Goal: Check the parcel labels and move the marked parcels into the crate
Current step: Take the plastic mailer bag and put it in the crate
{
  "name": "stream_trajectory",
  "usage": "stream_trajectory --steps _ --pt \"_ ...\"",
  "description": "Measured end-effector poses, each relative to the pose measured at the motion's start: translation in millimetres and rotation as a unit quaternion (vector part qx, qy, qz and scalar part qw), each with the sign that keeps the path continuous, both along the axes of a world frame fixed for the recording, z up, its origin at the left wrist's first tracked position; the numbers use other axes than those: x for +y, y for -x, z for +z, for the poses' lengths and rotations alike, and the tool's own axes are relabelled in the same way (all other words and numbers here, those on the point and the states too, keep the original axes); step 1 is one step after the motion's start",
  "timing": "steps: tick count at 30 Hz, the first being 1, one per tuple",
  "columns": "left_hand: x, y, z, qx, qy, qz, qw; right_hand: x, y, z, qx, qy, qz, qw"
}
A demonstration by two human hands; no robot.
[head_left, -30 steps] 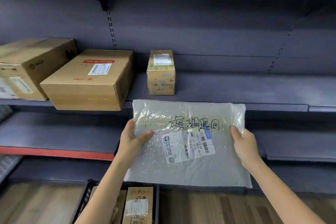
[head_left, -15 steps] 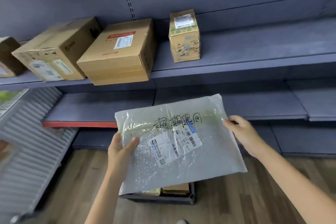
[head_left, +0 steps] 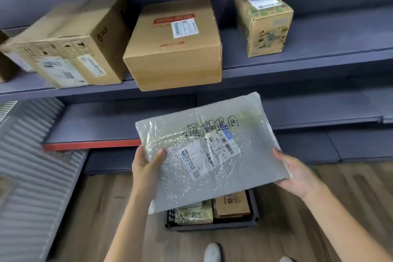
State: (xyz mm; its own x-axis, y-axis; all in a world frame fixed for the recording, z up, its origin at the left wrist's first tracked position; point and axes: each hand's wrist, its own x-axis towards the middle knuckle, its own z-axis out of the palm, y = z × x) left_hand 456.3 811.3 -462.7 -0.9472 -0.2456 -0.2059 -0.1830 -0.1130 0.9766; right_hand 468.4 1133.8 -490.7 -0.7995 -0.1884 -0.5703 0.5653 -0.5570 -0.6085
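Note:
I hold a flat grey bubble mailer (head_left: 212,178) with black handwriting and a white shipping label on its face. My left hand (head_left: 146,161) grips its left edge, thumb on top. My right hand (head_left: 297,173) holds its right edge from below. The mailer hangs tilted above a dark plastic crate (head_left: 212,224) on the wooden floor, hiding most of it. Two parcels show inside the crate: a taped one (head_left: 194,215) and a small brown box (head_left: 232,205). On the shelf above sit a large brown box (head_left: 174,49), a worn carton (head_left: 70,49) and a small taped box (head_left: 264,21).
Grey metal shelving (head_left: 308,64) runs across the view, with a lower shelf edged in red (head_left: 91,144). A ribbed grey panel (head_left: 32,176) leans at the left. My white shoes (head_left: 212,252) stand just in front of the crate.
My view has tilted down and the mailer has come lower, from in front of the shelves to above the crate. Both hands keep their hold.

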Motion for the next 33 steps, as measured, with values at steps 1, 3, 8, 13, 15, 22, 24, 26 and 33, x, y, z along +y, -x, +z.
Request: stream_trajectory --steps 1,3,8,13,15,22,24,26,33 --pt "-11.4 1.5 -1.2 0.0 0.01 -0.014 1.0 -11.1 -1.0 -2.2 0.005 -0.001 0.004 1.0" --pt "-29.4 1.1 -4.7 -0.005 0.038 -0.054 0.998 -29.2 -6.0 -7.5 0.0 -0.05 0.023 0.998" --pt "-62.5 -5.6 -27.7 -0.066 0.035 -0.209 0.975 -54.5 -14.1 -25.0 -0.048 -0.155 -0.057 0.985" --pt "-56.3 -22.9 -56.1 -0.067 0.024 -0.208 0.975 -65.6 -17.5 -43.1 -0.068 -0.237 -0.104 0.964" --pt "-53.7 -28.4 -71.5 -0.088 0.031 -0.177 0.98 -70.2 -22.7 -54.9 -0.069 -0.263 -0.113 0.956" --pt "-57.7 -53.8 -142.5 -0.198 0.125 -0.145 0.961 -78.1 -51.4 -123.0 -0.124 -0.285 -0.093 0.946" --pt "-54.2 -57.8 -155.3 -0.211 0.163 -0.138 0.954 -79.7 -56.7 -149.5 -0.144 -0.293 -0.096 0.94" --pt "-53.6 -51.3 -173.3 -0.22 0.199 -0.13 0.946 -81.0 -54.7 -177.1 -0.157 -0.294 -0.101 0.937" --pt "-52.1 -25.3 -266.4 -0.266 0.226 -0.111 0.93 -85.6 -37.1 -263.2 -0.142 -0.354 -0.031 0.924"
